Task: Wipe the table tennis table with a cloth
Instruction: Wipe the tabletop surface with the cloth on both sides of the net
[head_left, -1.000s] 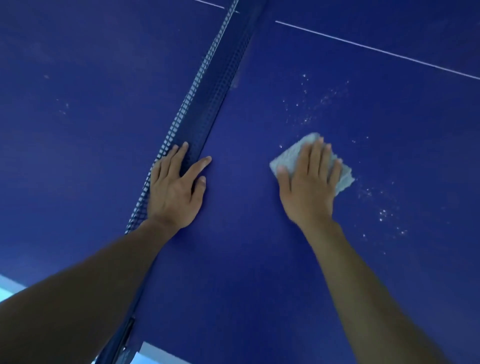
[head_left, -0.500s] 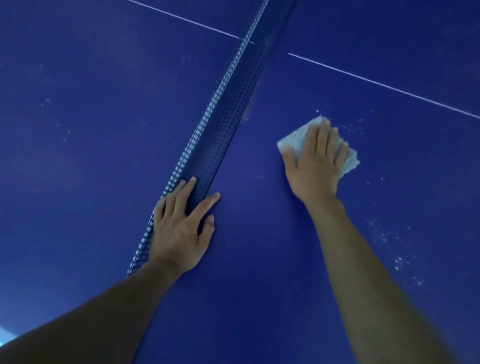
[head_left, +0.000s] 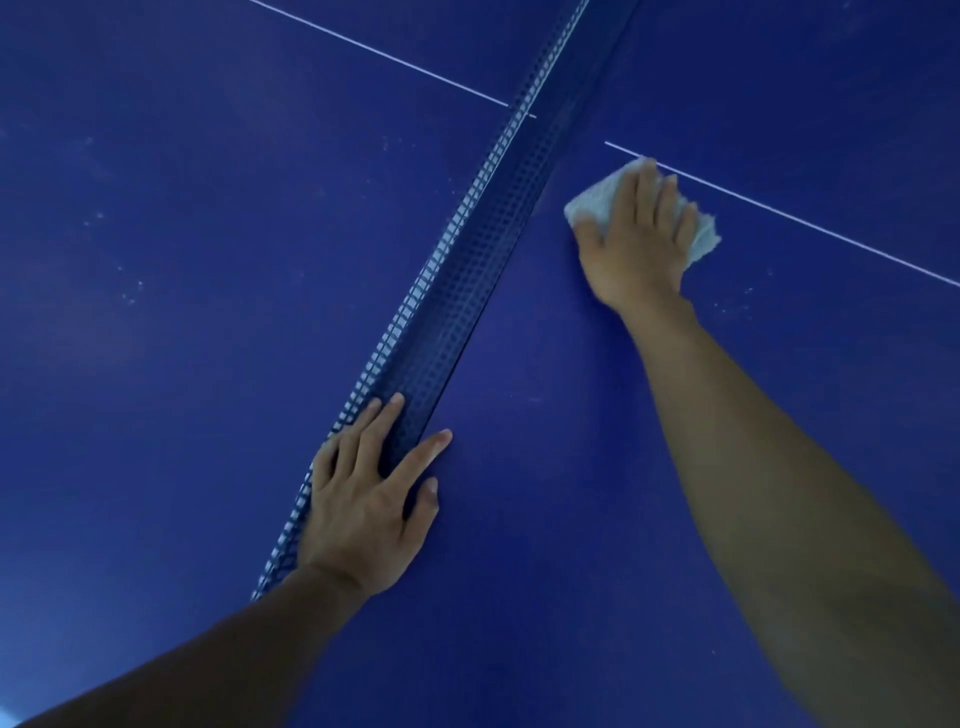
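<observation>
Right hand (head_left: 631, 244) lies flat, fingers straight, pressing the cloth (head_left: 597, 205) onto the table (head_left: 208, 260) at the white line (head_left: 805, 224), likely for broad contact. Left hand (head_left: 363, 499), fingers spread and holding nothing, rests against the net (head_left: 467, 270), apparently as a brace. The net blocks leftward strokes; faint specks (head_left: 732, 306) lie nearby.

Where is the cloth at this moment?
In the head view, upper right: the cloth lies under the right hand, right of the net, touching the white line.
</observation>
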